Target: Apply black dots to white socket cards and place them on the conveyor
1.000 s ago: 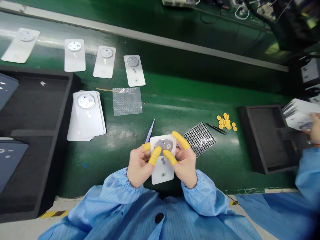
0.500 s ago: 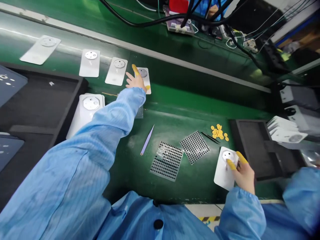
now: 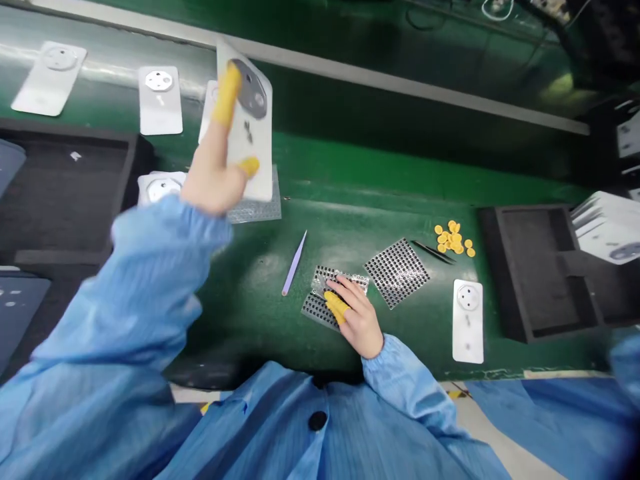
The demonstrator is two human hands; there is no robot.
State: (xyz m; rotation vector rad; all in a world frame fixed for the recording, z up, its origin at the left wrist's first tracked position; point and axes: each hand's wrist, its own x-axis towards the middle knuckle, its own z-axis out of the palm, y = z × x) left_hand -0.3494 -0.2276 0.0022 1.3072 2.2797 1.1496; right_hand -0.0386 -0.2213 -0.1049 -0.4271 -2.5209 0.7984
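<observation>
My left hand (image 3: pixel 217 157) grips a white phone back panel (image 3: pixel 257 157) with a round grey camera area, held up above the bench and tilted. Yellow finger cots cover its thumb and forefinger. My right hand (image 3: pixel 355 313), also in yellow cots, is over a clear sheet of small black dots (image 3: pixel 320 311), its thumb and forefinger together at the sheet and other fingers stretched across it. Part of that sheet is hidden beneath the hand. A second dotted sheet (image 3: pixel 397 273) lies to its right. Another white panel (image 3: pixel 468 333) rests flat further right.
Purple tweezers (image 3: pixel 294 263) lie mid-bench, black tweezers (image 3: pixel 433 251) beside loose yellow finger cots (image 3: pixel 456 239). Black trays (image 3: pixel 515 280) flank the work area; white panels (image 3: pixel 161 107) lie along the back left. A person's blue sleeve (image 3: pixel 625 363) shows at right.
My left hand has lifted the white panel off the back of the bench and drawn it closer. My right hand has let go of its panel and moved left to the dotted sheet.
</observation>
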